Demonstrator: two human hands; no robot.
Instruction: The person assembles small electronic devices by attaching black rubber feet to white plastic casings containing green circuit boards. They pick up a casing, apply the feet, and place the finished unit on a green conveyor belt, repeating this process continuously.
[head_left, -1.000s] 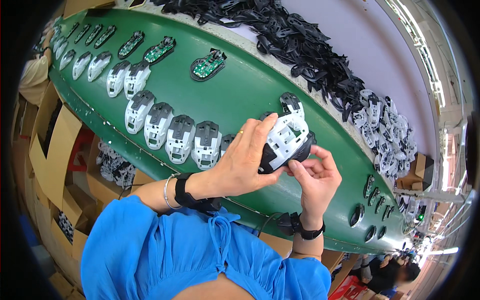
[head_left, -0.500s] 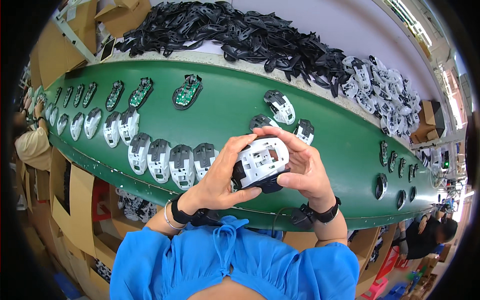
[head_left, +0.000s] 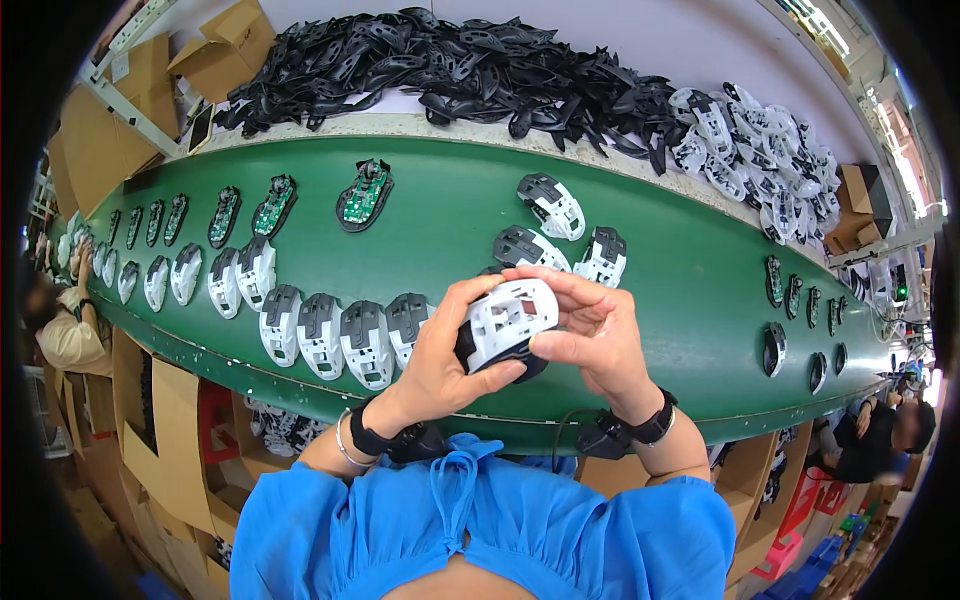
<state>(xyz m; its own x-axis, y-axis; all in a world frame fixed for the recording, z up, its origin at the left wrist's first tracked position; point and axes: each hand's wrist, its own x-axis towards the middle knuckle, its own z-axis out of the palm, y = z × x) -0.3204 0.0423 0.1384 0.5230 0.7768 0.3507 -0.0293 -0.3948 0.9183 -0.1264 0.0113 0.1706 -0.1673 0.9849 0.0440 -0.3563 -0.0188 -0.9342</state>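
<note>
In front of my chest, both hands hold a half-built computer mouse (head_left: 513, 318), its white, slotted cover on top and a dark part below. My left hand (head_left: 438, 352) wraps the left side, with the thumb along the lower edge. From the right, my right hand (head_left: 598, 342) grips it, thumb at the near edge and fingers over the far end. Just beyond my fingers lie loose grey-and-white mouse covers (head_left: 552, 208), one of them (head_left: 604, 257) to the right. A curved row of similar covers (head_left: 320, 336) runs off left from my left hand.
Behind that row, dark mouse bases with green circuit boards (head_left: 365, 197) lie on the green belt (head_left: 440, 210). Black plastic parts (head_left: 480, 75) and white shells (head_left: 755, 160) are heaped along the far ledge. More mouse parts (head_left: 774, 350) sit at right. Other people work at both ends.
My hands and the mouse have shifted slightly left in the picture, and the mouse is turned a little. The whole view has also moved slightly. Both hands keep their hold.
</note>
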